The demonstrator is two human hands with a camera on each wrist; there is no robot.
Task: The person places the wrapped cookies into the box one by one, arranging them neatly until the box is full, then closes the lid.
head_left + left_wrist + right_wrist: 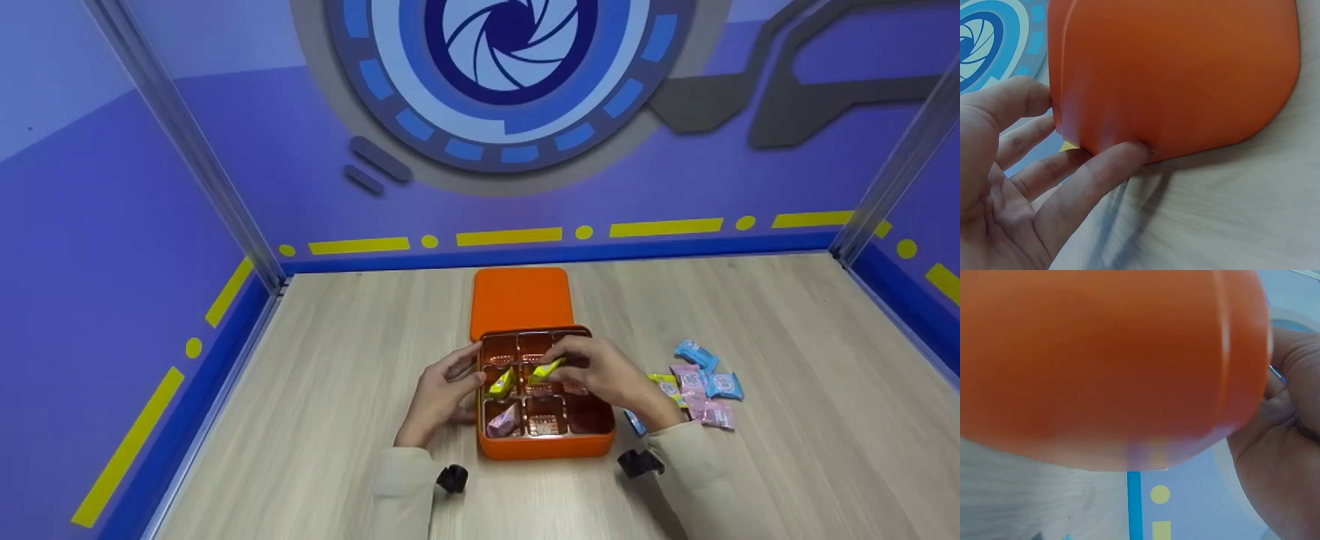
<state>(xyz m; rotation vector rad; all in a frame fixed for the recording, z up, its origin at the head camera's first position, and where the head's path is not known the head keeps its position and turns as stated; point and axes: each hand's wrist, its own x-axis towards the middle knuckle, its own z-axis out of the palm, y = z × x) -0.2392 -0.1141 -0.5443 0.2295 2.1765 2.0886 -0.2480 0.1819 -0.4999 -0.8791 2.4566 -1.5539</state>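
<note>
From where I stand, the person's right hand point(604, 371) pinches a small, shiny yellow-wrapped sweet point(546, 370) over the middle of a dark brown glossy nine-section tray point(590, 414) set in a rounded orange box point(547, 448). The fingers cover part of the sweet, and I can't tell whether it touches the tray. That same hand hides much of the right-hand sections. The left hand point(442, 386) lies against the box's left side, fingers spread rather than clenched. A second yellow-wrapped sweet point(502, 384) sits in the middle-left section, a pink-wrapped sweet point(502, 422) in the front-left one.

Behind the box lies a flat orange lid point(521, 300), its near edge cut off by the box. On the right, blue, pink and yellow wrapped sweets point(690, 381) lie bunched, partly screened by the forearm; a blue one point(635, 421) peeks out beside the box.

Only the head view shows inside the tray. The left wrist view adds fingertips touching the orange wall; in the right wrist view that box blocks the fingertips and their sweet.
</note>
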